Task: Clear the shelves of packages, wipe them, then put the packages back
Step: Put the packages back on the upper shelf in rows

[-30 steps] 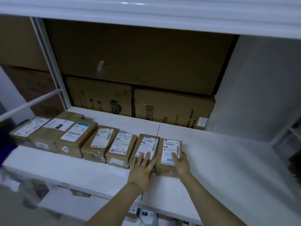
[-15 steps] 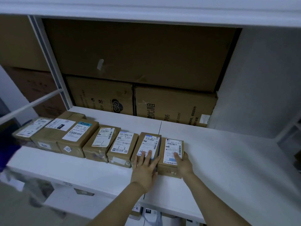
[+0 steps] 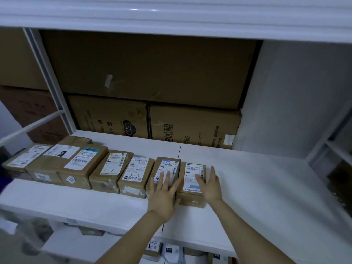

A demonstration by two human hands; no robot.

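Brown cardboard packages [image 3: 112,172] stand in a single row along the front left part of a white shelf [image 3: 257,187]. There are seven of them, with their sides touching or nearly so. Each is a taped box with a white shipping label on top that carries barcodes. Several labels also bear handwritten marks, such as "3-3" on the fifth package [image 3: 136,176] from the left. The three at the left end are bigger and lie slightly askew, and one has a blue strip at the head of its label. A thin dark seam runs front to back across the shelf board, just behind the sixth package [image 3: 168,164].

The left hand [image 3: 163,197] lies flat on the sixth package with its fingers straight and spread. It covers the near half of the label, and its thumb points toward the neighbour on the right. The right hand [image 3: 209,185] is open too, with straight fingers. Its thumb lies over the label of the end package [image 3: 191,172], and its fingers reach along that box's right edge. Whether the palm presses on the box cannot be told. Neither hand grips anything.

Behind the row, large brown cartons [image 3: 148,73] fill the back of the bay, and the two lower ones are printed with dark lettering. More labelled parcels [image 3: 154,248] show on the level below.
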